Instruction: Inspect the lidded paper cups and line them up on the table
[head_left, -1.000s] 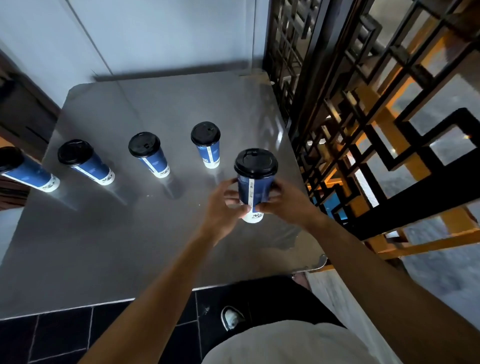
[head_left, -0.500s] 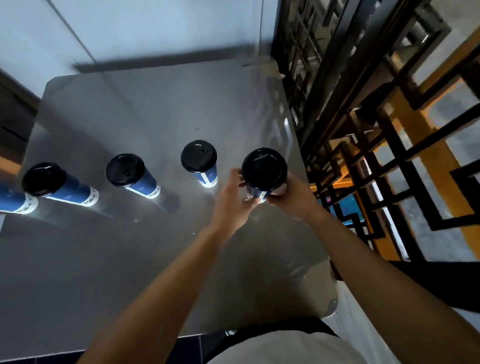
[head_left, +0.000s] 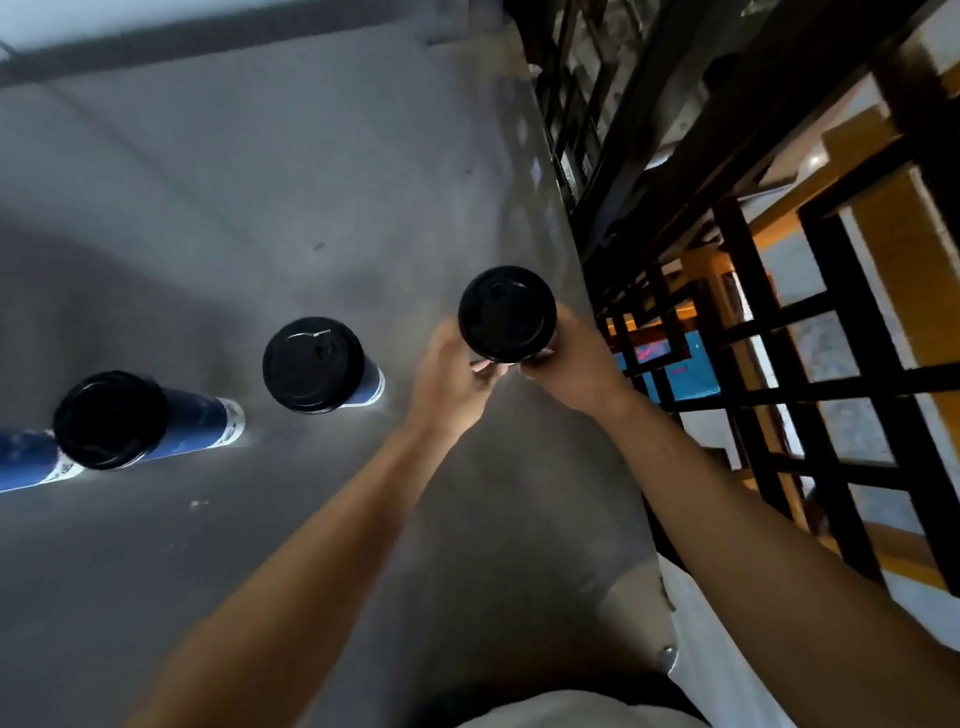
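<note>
Both hands hold one cup (head_left: 506, 313) w/ a black lid, at the right end of the row, close to the right edge of the desk (head_left: 260, 182). The left hand (head_left: 451, 370) is clamped on its left side, the right hand (head_left: 574, 358) on its right side, so the cup sits right between the two grips, equally near both. It stands straight up & we look down on the lid; I can't tell if its bottom touches the desk. The next cup (head_left: 317, 366) is to the left, a bit nearer, w/ a gap. A third cup (head_left: 124, 418) is further left. I think the held cup needs to go down in line w/ those two.
</note>
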